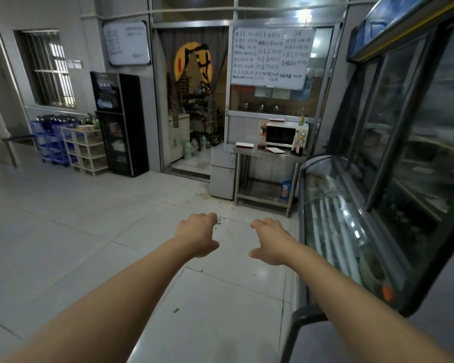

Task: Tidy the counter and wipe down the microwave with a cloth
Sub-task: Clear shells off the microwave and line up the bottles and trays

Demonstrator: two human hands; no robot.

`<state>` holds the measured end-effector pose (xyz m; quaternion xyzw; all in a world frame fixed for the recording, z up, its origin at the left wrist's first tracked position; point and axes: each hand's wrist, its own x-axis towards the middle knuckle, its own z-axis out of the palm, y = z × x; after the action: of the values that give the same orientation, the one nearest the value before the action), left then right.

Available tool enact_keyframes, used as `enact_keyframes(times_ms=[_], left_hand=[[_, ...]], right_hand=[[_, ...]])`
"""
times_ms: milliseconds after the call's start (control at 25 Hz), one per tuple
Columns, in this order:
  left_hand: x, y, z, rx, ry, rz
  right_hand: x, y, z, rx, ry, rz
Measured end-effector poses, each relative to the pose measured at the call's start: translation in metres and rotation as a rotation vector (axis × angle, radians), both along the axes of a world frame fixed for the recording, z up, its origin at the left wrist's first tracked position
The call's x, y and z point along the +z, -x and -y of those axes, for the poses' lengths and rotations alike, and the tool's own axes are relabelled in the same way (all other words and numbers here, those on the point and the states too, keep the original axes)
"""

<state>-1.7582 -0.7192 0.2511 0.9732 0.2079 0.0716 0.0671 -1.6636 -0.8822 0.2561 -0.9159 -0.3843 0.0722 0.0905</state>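
A white microwave (283,134) stands far ahead on a steel counter (278,154), at the right of the room. Bottles (261,138) sit to its left and right (300,145), and flat red-and-white pads (275,150) lie on the counter in front of it. A red-edged pad also lies on the microwave's top. My left hand (197,235) and my right hand (269,242) are stretched out over the tiled floor, well short of the counter. Both hold nothing, fingers loosely curled downward. No cloth is in view.
A glass display chiller (351,231) and tall glass-door fridges (417,142) line the right side. A small grey fridge (222,171) adjoins the counter's left. A black cabinet (119,124) and plastic racks (85,150) stand at back left. A curtained doorway (192,100) opens ahead.
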Motion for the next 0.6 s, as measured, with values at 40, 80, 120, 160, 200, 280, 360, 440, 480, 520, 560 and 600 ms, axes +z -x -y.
enact_keyframes(times_ms=[40,80,120,160,200,280,360,440,480,520,560,600], left_hand=[[0.003,-0.020,-0.012,0.000,-0.001,-0.002],[0.007,-0.041,-0.025,0.002,0.001,-0.004],[0.010,-0.058,-0.035,0.007,0.006,-0.003],[0.013,-0.073,-0.045,0.013,0.008,0.003],[0.016,-0.090,-0.058,0.017,0.008,0.012],[0.021,-0.121,-0.080,0.021,0.011,0.006],[0.022,-0.151,-0.100,0.020,0.017,0.009],[0.022,-0.182,-0.118,-0.002,0.017,0.011],[0.022,-0.197,-0.127,-0.014,0.016,0.014],[0.022,-0.213,-0.139,-0.025,0.010,0.017],[0.022,-0.230,-0.154,-0.034,0.003,0.019],[0.022,-0.250,-0.171,-0.041,-0.005,0.019]], right_hand=[[0.003,-0.022,-0.014,0.002,-0.001,0.004],[0.007,-0.044,-0.029,0.003,-0.001,0.011],[0.011,-0.063,-0.041,0.004,-0.003,0.022],[0.014,-0.080,-0.053,0.004,-0.009,0.033],[0.017,-0.098,-0.065,0.004,-0.016,0.046],[0.020,-0.128,-0.088,0.009,-0.021,0.059],[0.021,-0.157,-0.109,0.016,-0.015,0.076],[0.021,-0.185,-0.129,0.009,-0.002,0.098],[0.022,-0.198,-0.138,0.002,0.003,0.102],[0.022,-0.213,-0.150,-0.001,0.007,0.104],[0.022,-0.230,-0.162,-0.001,0.011,0.108],[0.023,-0.247,-0.176,-0.003,0.016,0.116]])
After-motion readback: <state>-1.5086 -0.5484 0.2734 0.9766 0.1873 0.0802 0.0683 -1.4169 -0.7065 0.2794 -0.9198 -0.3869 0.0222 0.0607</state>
